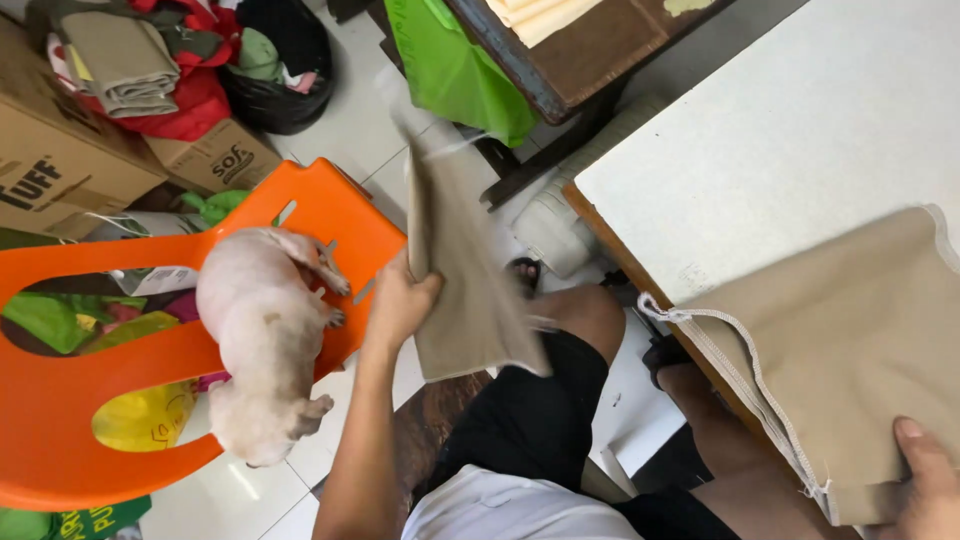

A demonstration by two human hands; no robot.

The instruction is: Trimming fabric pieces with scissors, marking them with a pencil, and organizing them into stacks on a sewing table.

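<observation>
My left hand [400, 300] grips a folded tan cloth piece [465, 270] by its edge and holds it up over the floor, blurred by motion. At the bottom right, my right hand [925, 490] presses down on a stack of tan fabric pieces [850, 340] with a white stitched edge. That stack lies on a white-covered table [800, 130]. My knees in black shorts sit between the two hands.
A small pale dog [265, 340] lies on an orange plastic chair [340, 215] right beside my left hand. Cardboard boxes [60, 160], piled cloth, a black bag [285, 75], a green bag [450, 70] and a dark wooden table [590, 60] stand on the white tiled floor.
</observation>
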